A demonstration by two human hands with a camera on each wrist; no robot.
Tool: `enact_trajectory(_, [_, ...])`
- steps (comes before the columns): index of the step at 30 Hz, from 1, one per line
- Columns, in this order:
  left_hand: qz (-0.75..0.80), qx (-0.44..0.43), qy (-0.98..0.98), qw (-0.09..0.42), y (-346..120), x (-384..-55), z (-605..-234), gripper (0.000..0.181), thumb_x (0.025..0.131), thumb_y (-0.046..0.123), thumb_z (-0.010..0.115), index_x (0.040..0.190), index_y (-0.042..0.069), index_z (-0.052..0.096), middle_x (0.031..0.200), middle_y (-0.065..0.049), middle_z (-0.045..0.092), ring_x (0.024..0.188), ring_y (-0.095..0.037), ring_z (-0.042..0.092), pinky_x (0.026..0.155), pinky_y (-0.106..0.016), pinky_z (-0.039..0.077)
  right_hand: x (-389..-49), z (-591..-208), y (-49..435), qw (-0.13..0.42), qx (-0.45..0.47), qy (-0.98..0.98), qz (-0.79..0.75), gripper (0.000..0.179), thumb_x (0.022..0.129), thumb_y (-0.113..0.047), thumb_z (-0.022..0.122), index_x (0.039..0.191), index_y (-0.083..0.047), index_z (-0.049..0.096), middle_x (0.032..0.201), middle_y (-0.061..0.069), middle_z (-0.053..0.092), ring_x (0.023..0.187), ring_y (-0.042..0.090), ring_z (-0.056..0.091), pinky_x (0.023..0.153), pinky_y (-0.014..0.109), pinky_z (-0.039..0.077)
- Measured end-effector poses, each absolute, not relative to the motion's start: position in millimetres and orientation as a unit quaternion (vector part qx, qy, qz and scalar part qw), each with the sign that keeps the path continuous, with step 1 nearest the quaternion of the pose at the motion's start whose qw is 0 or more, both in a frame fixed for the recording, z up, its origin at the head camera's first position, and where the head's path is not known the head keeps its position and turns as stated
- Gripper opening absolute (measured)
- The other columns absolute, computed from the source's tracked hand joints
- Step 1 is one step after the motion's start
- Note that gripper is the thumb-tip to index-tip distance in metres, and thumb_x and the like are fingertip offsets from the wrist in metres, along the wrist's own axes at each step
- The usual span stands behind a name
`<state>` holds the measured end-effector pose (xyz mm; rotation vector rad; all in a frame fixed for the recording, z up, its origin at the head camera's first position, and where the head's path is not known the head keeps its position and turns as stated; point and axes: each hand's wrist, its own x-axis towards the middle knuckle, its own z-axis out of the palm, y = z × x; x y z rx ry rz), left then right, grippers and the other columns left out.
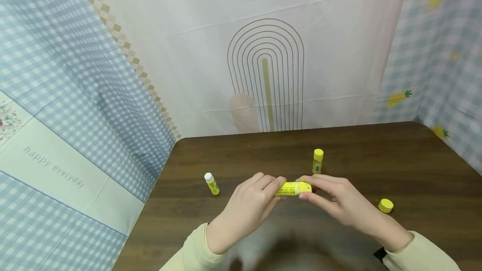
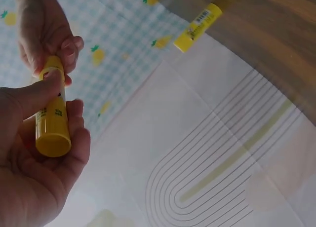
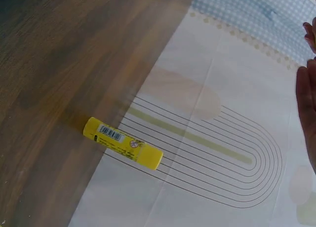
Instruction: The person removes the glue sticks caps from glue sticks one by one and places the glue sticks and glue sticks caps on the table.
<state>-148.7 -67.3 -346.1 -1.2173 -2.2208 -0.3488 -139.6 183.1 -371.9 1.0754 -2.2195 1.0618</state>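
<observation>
My left hand [image 1: 252,200] grips a yellow glue stick [image 1: 288,189], held sideways above the table. In the left wrist view, the left thumb lies along its barrel, with a ribbed yellow end facing the camera. My right hand [image 1: 337,199] pinches the opposite end between thumb and fingers; these fingertips partly hide that end. Beyond the hands stands a second yellow glue stick [image 1: 318,161], upright with a yellow top; the right wrist view shows its barcode label [image 3: 111,132]. Only part of the right hand [image 3: 307,108] appears at that view's right edge.
A white-capped yellow glue stick [image 1: 212,183] stands left of the hands on the dark wooden table [image 1: 241,154]. To the right lies a loose yellow cap [image 1: 385,205]. Patterned cloth [image 1: 203,66] hangs behind the table, with checked cloth at both sides.
</observation>
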Motion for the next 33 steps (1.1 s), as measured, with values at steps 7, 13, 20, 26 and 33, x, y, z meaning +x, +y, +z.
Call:
enact_trajectory(7, [-0.238,-0.47,-0.827,0.197,-70,-151,-338,0.029,0.088,0.022,0.081,0.113,0.01,0.07,0.096,0.005,0.069,0.087,-0.009,0.061,0.08,-0.018,0.05,-145,-372,181,0.327,0.466,-0.752,0.334,0.034,0.102,-0.03,0.061,0.12,-0.002,0.067,0.108,0.0,0.068,0.091,0.01,0.063,0.078,0.019,0.051])
enact_trajectory(13, [-0.314,-0.455,-0.83,0.069,-74,-155,-334,0.029,0.091,0.025,0.077,0.115,0.011,0.072,0.096,0.007,0.07,0.083,-0.001,0.058,0.075,-0.014,0.048,-141,-363,177,0.365,0.501,-0.725,0.301,0.036,0.104,-0.031,0.056,0.116,0.001,0.068,0.102,0.0,0.067,0.087,0.008,0.059,0.074,0.017,0.048])
enact_trajectory(20, [-0.337,-0.438,-0.833,0.005,-77,-156,-330,0.025,0.092,0.027,0.076,0.114,0.014,0.073,0.093,0.013,0.067,0.079,0.002,0.056,0.07,-0.014,0.049,-141,-362,175,0.366,0.521,-0.701,0.321,0.035,0.101,-0.026,0.062,0.116,0.005,0.069,0.105,0.006,0.069,0.09,0.014,0.064,0.079,0.018,0.051])
enact_trajectory(26, [-0.231,-0.466,-0.827,0.214,-75,-150,-330,0.031,0.088,0.018,0.081,0.117,0.011,0.072,0.101,0.006,0.07,0.09,-0.008,0.059,0.081,-0.019,0.049,-139,-372,179,0.297,0.406,-0.764,0.403,0.039,0.088,-0.016,0.08,0.125,-0.007,0.07,0.112,0.002,0.071,0.097,0.01,0.066,0.083,0.015,0.05])
enact_trajectory(33, [-0.185,-0.46,-0.822,0.28,-74,-149,-331,0.037,0.087,0.016,0.081,0.122,0.009,0.071,0.108,0.005,0.07,0.093,-0.009,0.06,0.082,-0.02,0.051,-134,-369,178,0.219,0.316,-0.817,0.429,0.042,0.081,-0.004,0.083,0.118,-0.018,0.071,0.099,-0.011,0.069,0.085,0.006,0.062,0.076,0.017,0.048])
